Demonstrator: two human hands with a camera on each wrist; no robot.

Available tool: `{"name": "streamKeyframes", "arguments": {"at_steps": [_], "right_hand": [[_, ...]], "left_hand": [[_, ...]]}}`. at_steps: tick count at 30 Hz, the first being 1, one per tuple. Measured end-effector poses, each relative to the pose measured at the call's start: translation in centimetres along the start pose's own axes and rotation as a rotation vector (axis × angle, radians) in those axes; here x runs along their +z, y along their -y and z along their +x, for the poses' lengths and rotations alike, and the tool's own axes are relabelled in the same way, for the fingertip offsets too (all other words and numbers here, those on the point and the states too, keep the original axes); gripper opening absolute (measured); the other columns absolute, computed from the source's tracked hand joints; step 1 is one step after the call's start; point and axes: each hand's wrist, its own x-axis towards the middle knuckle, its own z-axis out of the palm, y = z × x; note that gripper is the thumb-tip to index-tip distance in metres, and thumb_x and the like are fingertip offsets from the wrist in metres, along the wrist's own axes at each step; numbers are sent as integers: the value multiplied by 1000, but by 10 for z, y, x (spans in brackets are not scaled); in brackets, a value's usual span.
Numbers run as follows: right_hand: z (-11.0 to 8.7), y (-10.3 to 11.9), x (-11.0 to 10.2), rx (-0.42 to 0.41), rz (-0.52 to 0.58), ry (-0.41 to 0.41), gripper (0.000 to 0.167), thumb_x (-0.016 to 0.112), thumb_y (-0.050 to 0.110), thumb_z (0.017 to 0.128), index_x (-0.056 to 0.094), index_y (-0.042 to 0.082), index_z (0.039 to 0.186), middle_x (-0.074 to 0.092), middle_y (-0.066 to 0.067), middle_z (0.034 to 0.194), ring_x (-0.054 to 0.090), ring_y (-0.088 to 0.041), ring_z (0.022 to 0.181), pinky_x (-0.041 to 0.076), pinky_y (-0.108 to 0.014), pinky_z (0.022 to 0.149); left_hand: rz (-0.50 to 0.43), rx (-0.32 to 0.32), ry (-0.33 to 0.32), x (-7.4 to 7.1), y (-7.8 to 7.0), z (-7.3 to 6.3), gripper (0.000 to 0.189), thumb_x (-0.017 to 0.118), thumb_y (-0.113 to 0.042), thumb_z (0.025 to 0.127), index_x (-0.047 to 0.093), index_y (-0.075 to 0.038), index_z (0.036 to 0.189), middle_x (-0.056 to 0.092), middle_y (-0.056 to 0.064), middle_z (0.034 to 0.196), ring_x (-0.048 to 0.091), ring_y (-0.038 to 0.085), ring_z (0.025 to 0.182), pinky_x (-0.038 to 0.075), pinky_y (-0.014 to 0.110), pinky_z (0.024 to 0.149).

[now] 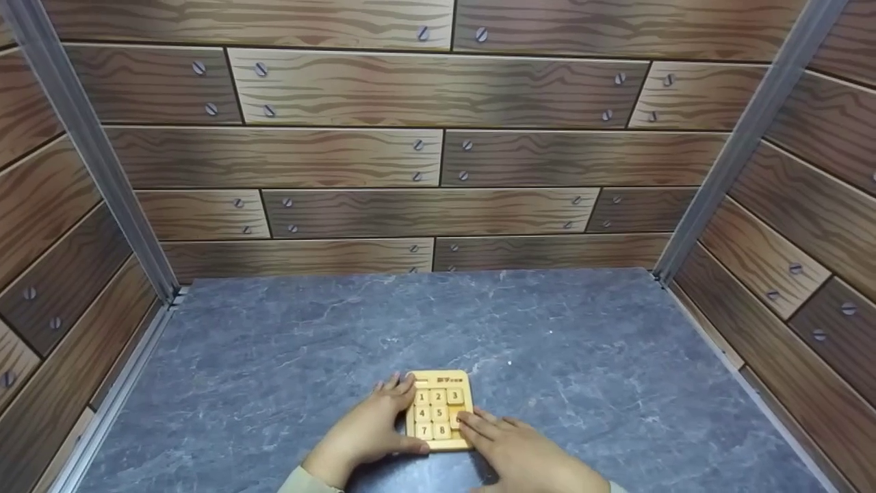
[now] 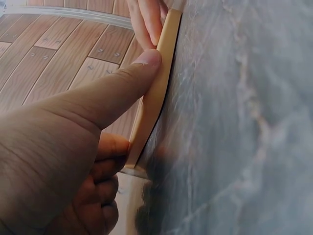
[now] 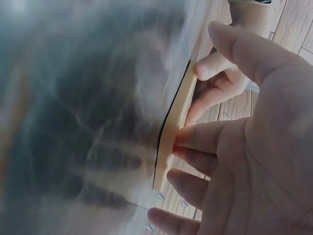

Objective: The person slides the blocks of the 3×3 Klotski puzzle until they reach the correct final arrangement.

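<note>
A yellow number slide puzzle (image 1: pixel 452 445) lies flat on the table, its numbered tiles facing up. My left hand (image 1: pixel 369 424) holds it along the left side, thumb at the lower left corner and fingers at the upper left. In the left wrist view the thumb (image 2: pixel 146 58) presses on the puzzle's edge (image 2: pixel 155 93). Fingertips of my right hand (image 1: pixel 523 448) rest on the 6 tile (image 1: pixel 458 422), partly covering it. That tile sits a little lower than the 4 and 5 beside it. The right thumb (image 3: pixel 230 41) stands away from the puzzle.
The puzzle lies near the front of a grey marble-patterned table (image 1: pixel 410 322). Wood-plank-patterned panels (image 1: pixel 438 157) rise at the back and both sides. Metal posts (image 1: pixel 102 150) stand at the back corners.
</note>
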Motion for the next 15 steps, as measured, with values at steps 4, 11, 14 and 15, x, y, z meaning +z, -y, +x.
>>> {"name": "streamKeyframes", "arguments": {"at_steps": [4,11,14,15], "right_hand": [[5,-3,-4,-13,-13,-20,106,67,82,97,41,17,177,33,1,188,34,-30,174,43,-65,135],[13,-7,-6,11,6,-55,106,72,78,95,43,15,176,34,-1,188,36,-35,173,39,-67,137],[13,-18,-6,-7,64,-94,103,72,74,98,41,15,176,33,-3,188,39,-38,171,38,-69,137],[13,-23,-7,-15,86,-116,102,72,73,99,40,15,177,33,-5,188,41,-40,170,38,-69,136]], "left_hand": [[-14,-10,3,-3,-1,3,112,99,-57,81,53,-2,166,41,16,183,32,49,172,30,71,139],[-2,-16,35,-3,0,11,112,99,-57,82,52,-1,167,39,16,183,30,51,172,30,71,139],[-4,-13,30,-8,5,15,115,99,-57,81,49,-2,169,32,17,186,26,50,174,27,70,140],[-11,-8,12,-11,8,15,116,99,-58,80,49,-2,169,29,19,186,24,51,174,26,71,140]]}}
